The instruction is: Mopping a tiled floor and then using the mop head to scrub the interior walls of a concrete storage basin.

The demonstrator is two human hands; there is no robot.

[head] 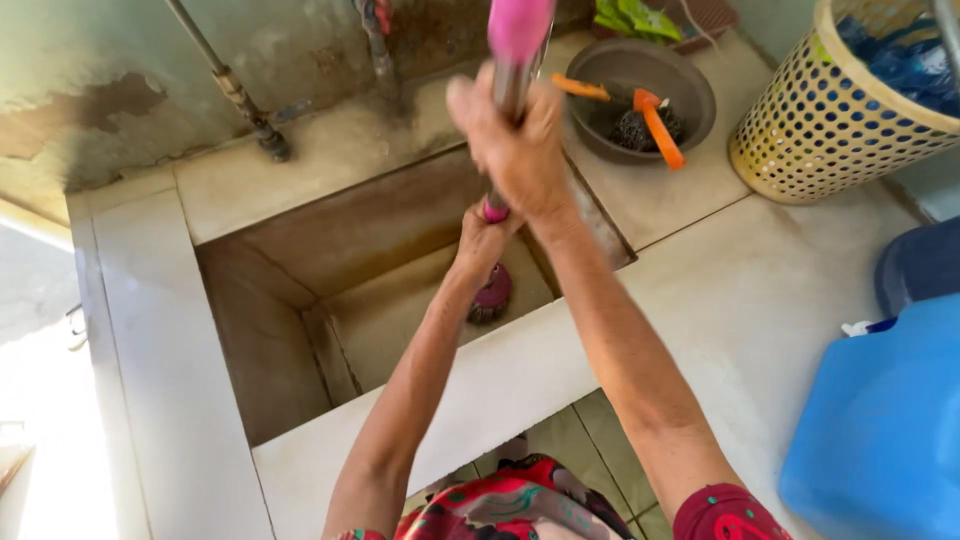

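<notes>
- Red patterned fabric of a garment (510,505) at the bottom edge, nearest the camera; greenish floor tiles (585,440) visible just beyond it.
- Blue plastic container (880,430) at lower right, standing on the pale counter (760,290); a second dark blue object (915,265) just behind it, partly cut off.
- Two bare forearms extended forward from the bottom edge over the front rim of the concrete sink basin (290,330).
- Left hand (482,240) lower, inside the basin opening, fingers wrapped tight round the lower part of the mop handle (510,85).
- Right hand (515,140) higher, fist closed round the same handle, knuckles toward the camera.
- Handle metallic with pink sections, held nearly upright, upper end running out of the top edge.
- Pink and dark mop head (490,295) low in the basin, just beneath the left hand, near the basin floor; contact with the floor not discernible.
- Basin walls stained brown, interior stepped.
- Dark round bowl (690,95) on the counter beyond the hands, holding an orange-handled brush (660,130) and a dark scrubber.
- Yellow perforated basket (830,125) at upper right, blue plastic inside.
- Green leaves (635,18) behind the bowl.
- Rusted pipes (240,95) on the stained back wall.
</notes>
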